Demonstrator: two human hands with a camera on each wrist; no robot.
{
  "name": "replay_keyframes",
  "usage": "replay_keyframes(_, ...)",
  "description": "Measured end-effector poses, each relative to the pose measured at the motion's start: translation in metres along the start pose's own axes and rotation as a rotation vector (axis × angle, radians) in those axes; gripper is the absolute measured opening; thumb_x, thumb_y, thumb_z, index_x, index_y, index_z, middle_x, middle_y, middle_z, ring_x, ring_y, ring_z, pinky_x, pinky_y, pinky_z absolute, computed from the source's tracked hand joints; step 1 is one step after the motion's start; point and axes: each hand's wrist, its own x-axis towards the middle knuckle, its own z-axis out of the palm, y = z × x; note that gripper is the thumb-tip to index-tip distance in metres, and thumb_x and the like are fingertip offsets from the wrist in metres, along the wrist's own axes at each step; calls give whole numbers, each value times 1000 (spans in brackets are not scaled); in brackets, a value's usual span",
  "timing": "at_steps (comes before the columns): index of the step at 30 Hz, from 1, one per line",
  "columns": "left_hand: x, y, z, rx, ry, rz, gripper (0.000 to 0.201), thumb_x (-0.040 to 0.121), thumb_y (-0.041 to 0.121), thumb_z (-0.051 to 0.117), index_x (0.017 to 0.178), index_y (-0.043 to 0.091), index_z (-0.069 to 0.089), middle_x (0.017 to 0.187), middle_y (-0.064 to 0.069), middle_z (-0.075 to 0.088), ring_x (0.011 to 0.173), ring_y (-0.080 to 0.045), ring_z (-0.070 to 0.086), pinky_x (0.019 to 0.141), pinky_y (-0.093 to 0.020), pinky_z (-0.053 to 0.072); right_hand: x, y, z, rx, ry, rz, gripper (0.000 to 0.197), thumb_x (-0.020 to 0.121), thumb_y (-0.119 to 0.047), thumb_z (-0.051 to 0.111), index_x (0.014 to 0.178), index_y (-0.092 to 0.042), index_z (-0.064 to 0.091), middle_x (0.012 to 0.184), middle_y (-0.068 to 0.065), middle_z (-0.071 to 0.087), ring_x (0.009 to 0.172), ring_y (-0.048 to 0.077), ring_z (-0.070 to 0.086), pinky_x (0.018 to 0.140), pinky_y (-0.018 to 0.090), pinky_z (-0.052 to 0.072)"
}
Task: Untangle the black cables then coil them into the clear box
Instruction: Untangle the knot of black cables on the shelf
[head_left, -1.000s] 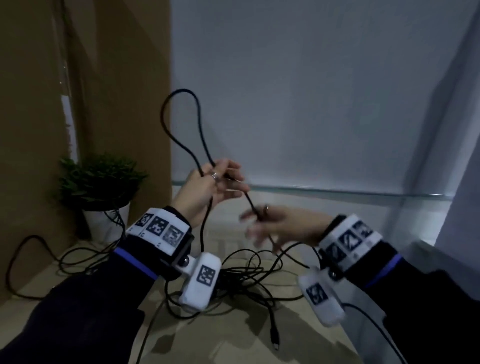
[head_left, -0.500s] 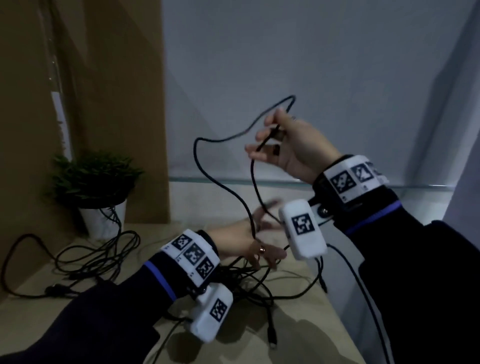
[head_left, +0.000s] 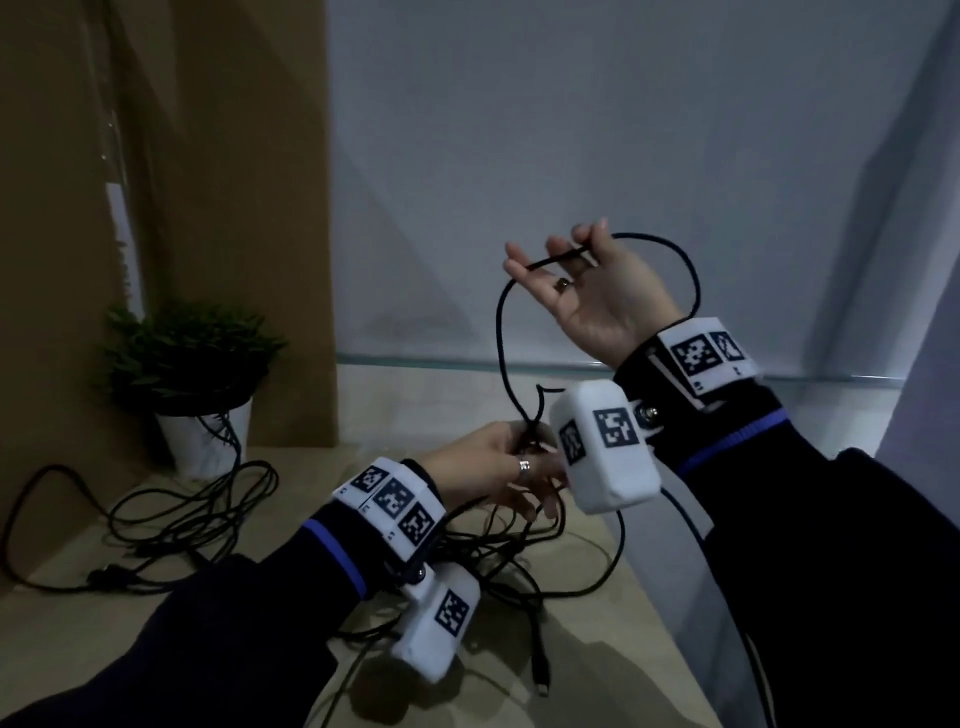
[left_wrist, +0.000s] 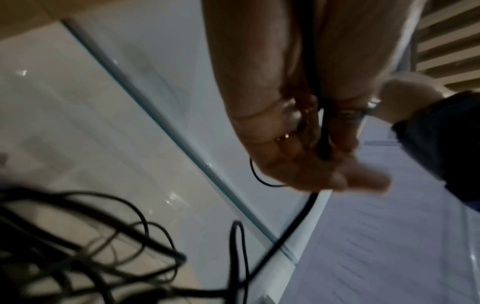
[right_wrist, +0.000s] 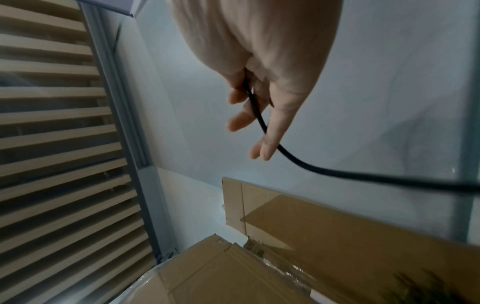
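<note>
Head view shows the right hand (head_left: 597, 291) now lower than half a second ago, fingers (head_left: 524, 270) pinching the thin black cable (head_left: 501, 332); the left hand (head_left: 498, 467) grips it above the tangled pile (head_left: 519, 566) on the desk (head_left: 597, 665), so untangling continues.

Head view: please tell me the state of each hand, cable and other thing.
Right hand: raised, pinching the lifted cable.
Left hand: low, gripping the same cable.
Lifted cable: looped between both hands.
Cable pile: tangled on the table.
Second cable bundle: loose beside the plant.
Potted plant: upright.

Office corner (cardboard boxes (right_wrist: 337, 257), blinds (right_wrist: 52, 123))
</note>
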Motion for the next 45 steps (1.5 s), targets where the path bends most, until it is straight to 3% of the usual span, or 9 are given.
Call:
replay_keyframes(5, -13, 23, -30, -489, 323, 128, 23, 98, 15, 36, 82, 10, 52, 52, 2, 61, 45, -11, 61, 50, -22, 53, -6, -21, -18, -460, 66, -81, 30, 101, -30, 36, 83, -11, 52, 86, 9, 60, 80, 29, 67, 70, 37, 58)
replay_keyframes(9, -16, 36, -56, -780, 395, 252, 27, 100, 21, 34, 83, 12, 54, 59, 4, 66, 56, -9, 67, 52, -19, 54, -35, 14, -44, -994, -143, 328, 22, 95, -26, 47, 115, -17, 50, 113, 9, 59, 89, 27, 64, 81, 41, 51)
replay_keyframes(13, -17, 26, -59, -543, 405, 108, 27, 101, 22, 31, 97, 8, 53, 87, -6, 72, 66, -13, 70, 56, -22, 55, -58, 55, -66, -1032, -392, 685, 19, 98, -23, 41, 100, -9, 55, 58, -1, 55, 52, 16, 57, 65, 35, 54)
replay_keyframes(20, -56, 3, -94, 53, 383, -297, 18, 94, 23, 51, 84, 10, 57, 60, -1, 61, 47, -12, 51, 49, -23, 43, -22, 11, -109, -1410, 280, 157, 31, 99, -30, 35, 72, -18, 45, 60, 0, 34, 45, 13, 30, 39, 19, 29)
replay_keyframes(25, -67, 0, -101, 125, 456, -351, 23, 96, 27, 49, 86, 6, 53, 43, 2, 49, 27, -6, 23, 33, -11, 14, -17, 3, -145, -1943, 379, 191, 35, 96, -30, 46, 124, -9, 47, 124, 18, 51, 113, 35, 48, 93, 39, 38)
replay_keyframes(30, -59, 2, -99, -39, 573, -254, 17, 93, 24, 55, 80, 12, 52, 51, 3, 52, 31, -4, 35, 31, -12, 28, -49, 46, -110, -1848, -50, -191, 27, 89, -20, 58, 116, -19, 54, 109, 8, 57, 101, 21, 54, 90, 32, 40)
replay_keyframes(35, -57, 6, -99, -337, 589, -47, 11, 93, 4, 49, 87, 8, 57, 64, 1, 62, 43, -3, 51, 42, -15, 46, -79, 96, -70, -1919, -908, 636, 72, 82, -42, 66, 143, -25, 31, 142, -2, 41, 127, 14, 39, 104, 27, 33)
replay_keyframes(42, -59, -4, -118, 131, 779, -174, 8, 95, 5, 47, 96, 4, 54, 68, -3, 55, 40, -6, 40, 40, -20, 33, -72, 107, -92, -2110, -784, 637, 49, 86, -29, 65, 130, -15, 49, 128, 5, 54, 117, 25, 51, 94, 33, 44)
replay_keyframes(45, -60, -14, -127, 703, 770, -314, 33, 94, 13, 52, 123, 7, 38, 95, -9, 57, 83, -18, 52, 63, -26, 39, -65, 101, -101, -2031, -692, 512, 28, 90, -18, 60, 117, -11, 59, 116, 7, 62, 104, 21, 57, 82, 26, 44)
